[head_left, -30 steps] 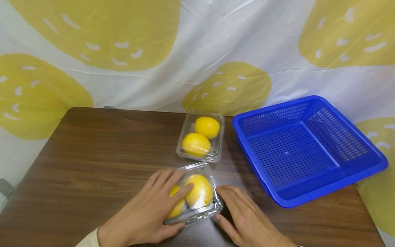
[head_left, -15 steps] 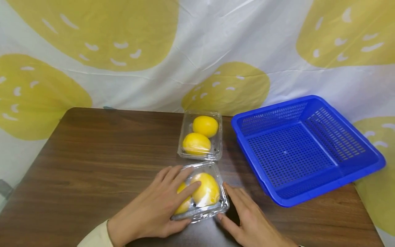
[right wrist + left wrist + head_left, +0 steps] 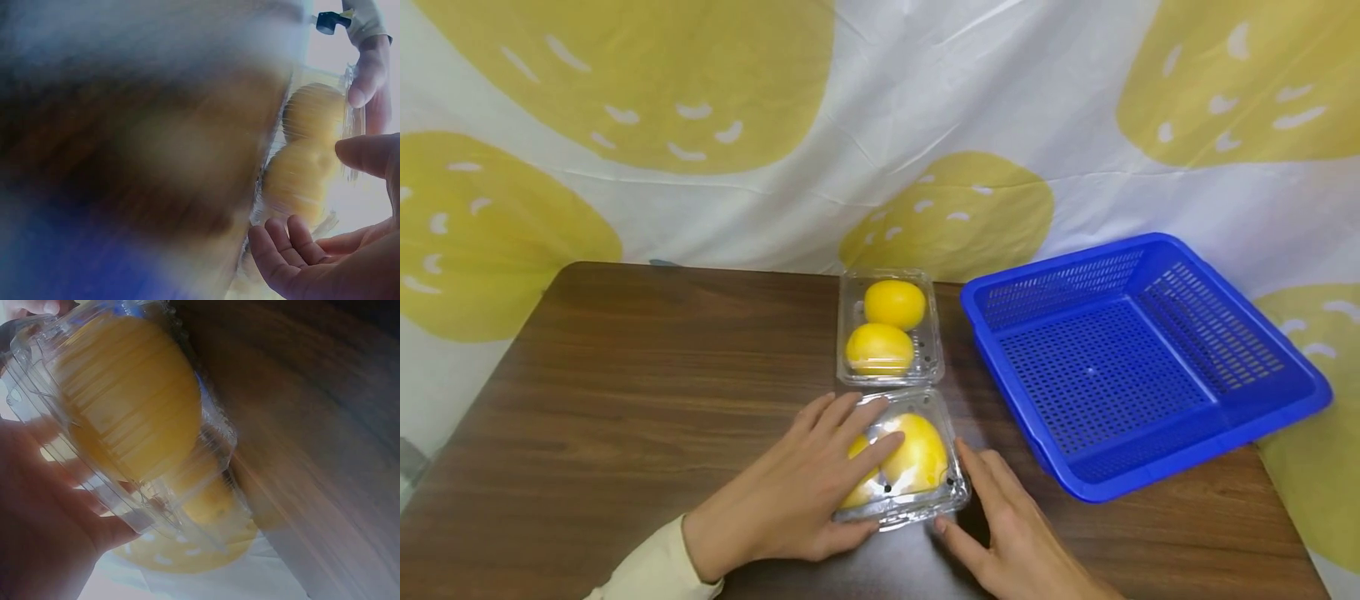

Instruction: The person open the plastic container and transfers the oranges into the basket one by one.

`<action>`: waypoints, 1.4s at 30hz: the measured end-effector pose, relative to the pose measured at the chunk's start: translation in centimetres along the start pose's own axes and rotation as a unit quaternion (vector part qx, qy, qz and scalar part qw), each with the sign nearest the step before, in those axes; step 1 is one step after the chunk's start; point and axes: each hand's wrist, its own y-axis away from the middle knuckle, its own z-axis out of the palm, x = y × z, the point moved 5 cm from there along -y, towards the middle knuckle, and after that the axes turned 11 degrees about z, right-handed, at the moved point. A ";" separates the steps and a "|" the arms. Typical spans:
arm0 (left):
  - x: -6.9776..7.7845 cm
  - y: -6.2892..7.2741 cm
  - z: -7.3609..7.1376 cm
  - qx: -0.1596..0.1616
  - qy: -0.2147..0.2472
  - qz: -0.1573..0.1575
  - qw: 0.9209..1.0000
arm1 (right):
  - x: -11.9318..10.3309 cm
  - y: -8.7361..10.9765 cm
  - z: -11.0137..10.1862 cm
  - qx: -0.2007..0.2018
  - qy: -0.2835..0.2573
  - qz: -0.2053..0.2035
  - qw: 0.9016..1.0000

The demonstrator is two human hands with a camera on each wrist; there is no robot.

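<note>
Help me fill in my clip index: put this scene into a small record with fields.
Surface: dark wood-grain table
Front: clear lidded container, two yellow fruits inside, one partly hidden
Behind it: second clear container, two more yellow fruits inside
Left grip: fingers spread over the front container's top
Right grip: fingertips at its right edge; contact unclear
Right of both containers: blue perforated basket
Backdrop: white cloth with large yellow shapes

Far box (image 3: 927,329) blocks ahead of near box (image 3: 917,403), blue basket (image 3: 1105,358) to the right; table (image 3: 655,358) free back left
</note>
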 end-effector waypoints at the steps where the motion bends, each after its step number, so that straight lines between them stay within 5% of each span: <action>1: 0.0 -0.1 0.0 0.000 0.001 0.000 1.000 | 0.0 0.0 0.0 0.003 -0.003 0.000 1.000; 9: 0.1 -0.7 -0.1 -0.009 -0.011 -0.010 1.000 | 0.3 0.1 0.2 0.025 -0.052 -0.012 0.998; 18: 0.9 -1.8 -0.5 -0.024 -0.016 -0.018 0.999 | 0.7 0.5 0.4 0.008 -0.080 0.039 0.996; 26: 1.8 -2.7 -0.3 -0.021 -0.049 -0.030 0.998 | 0.5 0.4 0.2 0.015 -0.127 0.039 0.991; 42: 2.7 -4.8 0.1 -0.051 -0.102 -0.047 0.992 | 0.4 0.4 0.0 0.018 -0.137 0.023 0.990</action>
